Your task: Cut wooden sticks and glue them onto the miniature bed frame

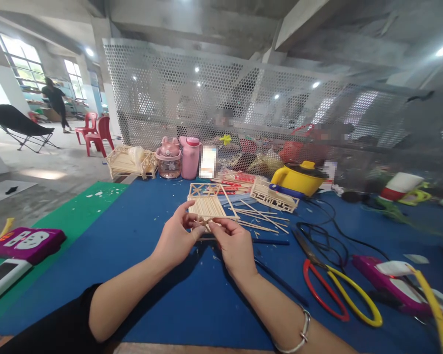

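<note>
Head view: left hand [177, 232] and right hand [235, 243] close together at the near edge of a small stick frame [206, 207], fingertips of both pinched on thin sticks [206, 221]. Joint partly hidden by the fingers; cannot tell how squarely seated. Probably best done with light, even pressure: pinch near the joint rather than mid-span, brace one side while aligning the other, and avoid leaning on the slats or the X-braced rail [205, 186] at the far end. Frame straight ahead over the blue mat [140, 236]; cannot tell whether resting on it or slightly raised. Loose sticks [262, 219] just to the right, worth nudging aside to prevent snags. Near the right hand, dark blue rods [280, 281]; farther right, scissors [317, 262] with red and yellow handles. Beyond the loose sticks, another stick model [275, 196] beside a yellow pot [299, 181].
</note>
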